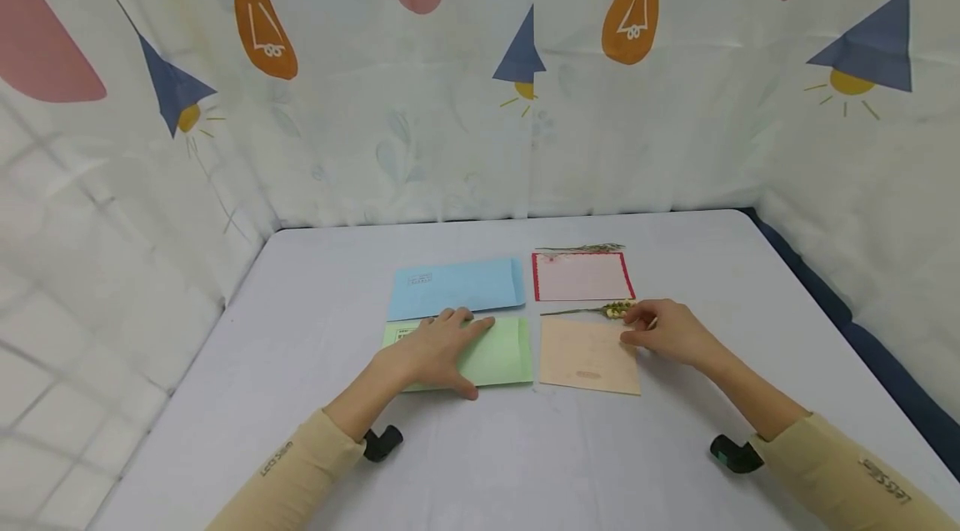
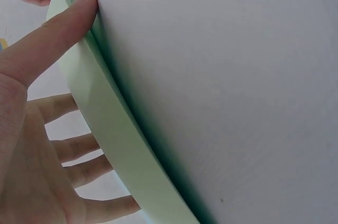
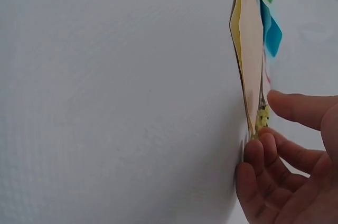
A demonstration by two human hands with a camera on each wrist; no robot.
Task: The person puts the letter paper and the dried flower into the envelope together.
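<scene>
My left hand lies flat on a green envelope, fingers straight. In the left wrist view its thumb sits against the edge of the green envelope. My right hand is at the far right corner of a peach envelope, with thumb and curled fingers closed round the yellow head of a dried flower sprig. In the right wrist view the sprig's yellow head sits between thumb and fingers, beside the peach envelope.
A blue envelope lies behind the green one. Behind the peach one is a pink card with a red border, with a second dried sprig at its far edge. The pale tablecloth is walled by printed curtains.
</scene>
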